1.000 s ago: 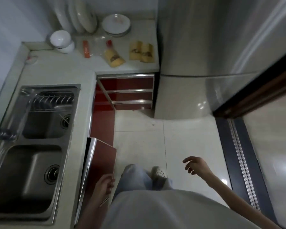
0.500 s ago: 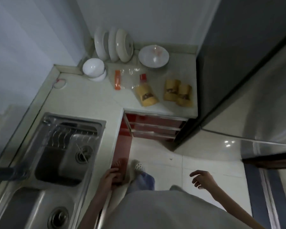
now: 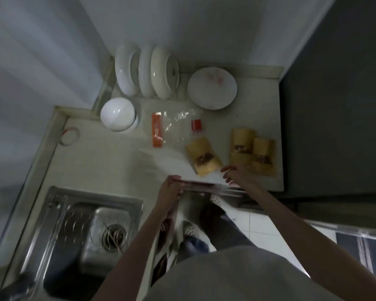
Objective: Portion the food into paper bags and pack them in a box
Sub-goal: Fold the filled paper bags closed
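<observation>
Three brown paper bags lie on the pale counter (image 3: 109, 157): one tilted bag (image 3: 204, 158) and two side by side, a taller bag (image 3: 241, 144) and a shorter bag (image 3: 262, 158). My right hand (image 3: 233, 175) hovers over the counter's front edge between them, fingers apart, holding nothing. My left hand (image 3: 172, 189) is curled at the counter's inner corner against a blurred metal and red drawer rim (image 3: 206, 185); whether it grips the rim is unclear. No box is in view.
A clear bag with an orange strip (image 3: 157, 132) and a red-capped packet (image 3: 197, 124) lie behind the bags. White plates (image 3: 146, 70), a flat plate (image 3: 212, 91) and stacked bowls (image 3: 117, 114) stand at the back. Sink (image 3: 91, 222) at left, dark fridge (image 3: 334, 105) at right.
I have stepped up to the counter corner and the view tilted over it. My right hand rose from beside my leg to the paper bags; my left hand left the cabinet door.
</observation>
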